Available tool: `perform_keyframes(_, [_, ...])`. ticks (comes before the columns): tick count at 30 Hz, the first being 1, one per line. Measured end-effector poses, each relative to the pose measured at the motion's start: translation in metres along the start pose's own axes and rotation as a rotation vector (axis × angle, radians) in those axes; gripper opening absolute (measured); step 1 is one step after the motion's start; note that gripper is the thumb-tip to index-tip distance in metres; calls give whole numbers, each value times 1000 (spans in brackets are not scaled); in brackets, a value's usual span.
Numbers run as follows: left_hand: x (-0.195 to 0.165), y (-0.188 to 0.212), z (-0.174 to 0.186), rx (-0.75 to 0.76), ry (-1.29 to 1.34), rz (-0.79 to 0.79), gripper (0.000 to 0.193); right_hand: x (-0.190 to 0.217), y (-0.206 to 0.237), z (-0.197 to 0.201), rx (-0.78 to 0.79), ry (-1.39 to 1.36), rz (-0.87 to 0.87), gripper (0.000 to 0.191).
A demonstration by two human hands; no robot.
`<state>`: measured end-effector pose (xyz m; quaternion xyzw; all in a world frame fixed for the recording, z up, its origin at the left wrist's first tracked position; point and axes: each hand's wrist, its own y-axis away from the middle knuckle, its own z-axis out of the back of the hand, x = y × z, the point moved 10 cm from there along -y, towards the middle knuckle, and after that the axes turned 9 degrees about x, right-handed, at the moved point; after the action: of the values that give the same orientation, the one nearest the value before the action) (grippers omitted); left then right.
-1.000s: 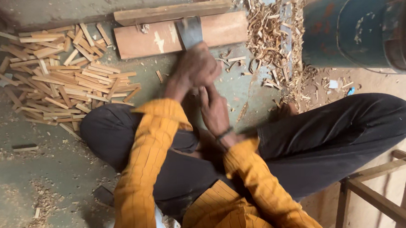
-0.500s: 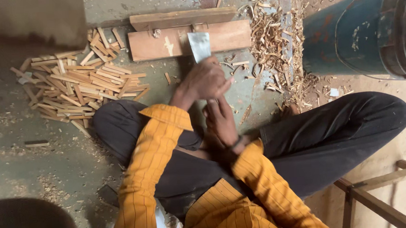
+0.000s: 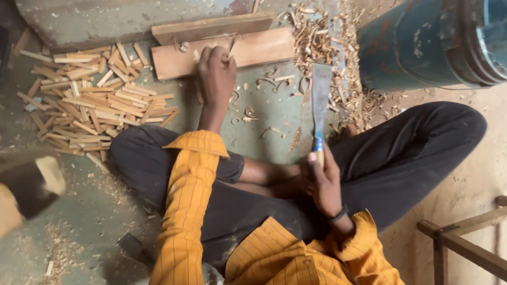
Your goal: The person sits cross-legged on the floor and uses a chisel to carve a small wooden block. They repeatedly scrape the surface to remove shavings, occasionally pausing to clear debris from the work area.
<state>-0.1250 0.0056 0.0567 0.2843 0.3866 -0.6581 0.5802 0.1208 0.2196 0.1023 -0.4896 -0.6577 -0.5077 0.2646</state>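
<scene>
The broad flat blade (image 3: 321, 94) is held upright in front of the seated person, its wooden handle enclosed by the right hand (image 3: 325, 182), whose grip is closed firmly around the handle just below the blue band; the blade tip points away from the body toward the scattered wood shavings (image 3: 312, 39) on the floor (image 3: 94, 217). The left hand (image 3: 216, 71) is extended forward over the reddish wooden block (image 3: 259, 47), its fingers curled narrowly about a thin wood stick (image 3: 232, 46) that stands on the block's top face. A second, flatter plank (image 3: 211, 27) lies touching the far side of the block. To the left of the block lies a loose pile of split wood strips (image 3: 90, 105), spread across the floor. A dark blue-green drum (image 3: 429, 38) stands at the right, just beside the shavings. The person sits cross-legged in dark trousers (image 3: 406, 151) and orange striped sleeves (image 3: 182, 223). A wooden frame (image 3: 476, 234) stands at the lower right, well apart from both hands.
</scene>
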Motion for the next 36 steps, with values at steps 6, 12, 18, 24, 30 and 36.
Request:
perform_keyframes(6, [-22, 35, 0, 92, 281, 38, 12, -17, -12, -2, 24, 72, -62, 41])
perform_keyframes(12, [-72, 64, 13, 74, 306, -55, 15, -9, -12, -12, 15, 530, 25, 37])
perform_keyframes(18, [-96, 70, 23, 41, 202, -175, 17, -31, -19, -13, -24, 289, -119, 38])
perform_keyframes(24, [-98, 79, 20, 61, 256, -220, 18, -29, -34, 16, -143, -68, -135, 27])
perform_keyframes(30, [-38, 71, -10, 134, 761, 148, 18, -14, -22, 43, -98, 66, -100, 25])
perform_keyframes(36, [-8, 70, -3, 35, 637, 180, 16, -25, -23, 42, -97, 58, -117, 25])
